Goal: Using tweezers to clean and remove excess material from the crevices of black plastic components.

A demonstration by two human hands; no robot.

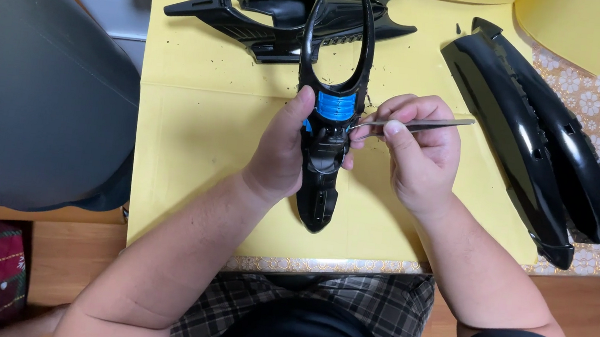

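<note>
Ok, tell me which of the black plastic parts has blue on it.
The forked black part held upright in the left hand, with tweezers at it. Its middle shows blue; the flat winged part and the long curved panels are all black.

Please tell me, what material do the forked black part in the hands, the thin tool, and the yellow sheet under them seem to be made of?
The forked black part looks like glossy moulded plastic: smooth, with bright reflections along its prongs. The blue band on it may be masking tape, though that is unclear. The thin tool in the right hand looks like bare metal, silvery and shiny, probably tweezers. The yellow sheet looks like matte paper, with a fold line.
</note>
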